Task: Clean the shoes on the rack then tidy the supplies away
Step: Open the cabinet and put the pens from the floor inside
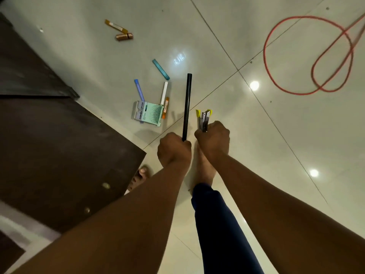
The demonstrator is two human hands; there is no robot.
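Note:
My left hand (173, 149) grips the lower end of a long black stick (187, 103) that points away from me over the floor. My right hand (213, 139) holds a bundle of metal utility cutters with yellow ends (204, 119), close beside the left hand. Small supplies lie scattered on the pale tiled floor ahead: a green Camlin lead box (148, 113), a blue tube (139, 89), a white tube (164, 92), an orange tube (165, 107), a teal case (161, 69), a copper cylinder (124, 36) and a yellow-capped tube (115, 26). No shoes or rack are in sight.
A dark brown wooden cabinet (59, 147) fills the left side, its corner near my left foot (141, 176). A red cord (308, 56) loops on the floor at the far right. My right foot (204, 167) and dark trouser leg stand below my hands.

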